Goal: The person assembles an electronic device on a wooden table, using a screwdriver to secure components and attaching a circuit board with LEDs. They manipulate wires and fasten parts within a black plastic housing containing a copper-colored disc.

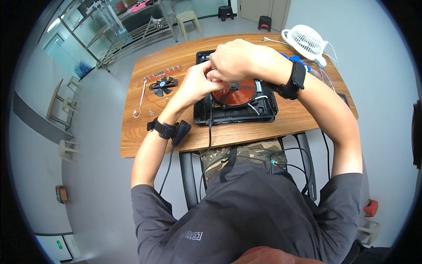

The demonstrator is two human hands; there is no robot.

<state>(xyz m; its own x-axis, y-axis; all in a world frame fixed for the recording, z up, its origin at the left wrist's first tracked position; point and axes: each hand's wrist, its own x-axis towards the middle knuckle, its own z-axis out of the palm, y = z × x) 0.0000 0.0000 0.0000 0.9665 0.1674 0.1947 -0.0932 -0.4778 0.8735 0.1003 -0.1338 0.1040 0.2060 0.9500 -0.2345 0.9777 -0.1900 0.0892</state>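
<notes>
An opened black appliance housing (263, 115), like the base of an induction cooker, lies on the wooden table in front of me. Inside it sits a round copper coil (241, 94) with a dark hub at its centre. My left hand (196, 82) and my right hand (235, 60) meet above the coil's far left side. Their fingers are closed and pressed together, and whatever they pinch is hidden behind them. White leads (253, 108) run from the coil's right side into the housing.
Left on the table (140, 143) lie a black cooling fan (162, 86), an orange circuit strip (162, 74), a white cable (143, 97) and several small screws (150, 112). A white electric fan (305, 42) stands far right, near a blue item (300, 61). Black cables hang by my lap.
</notes>
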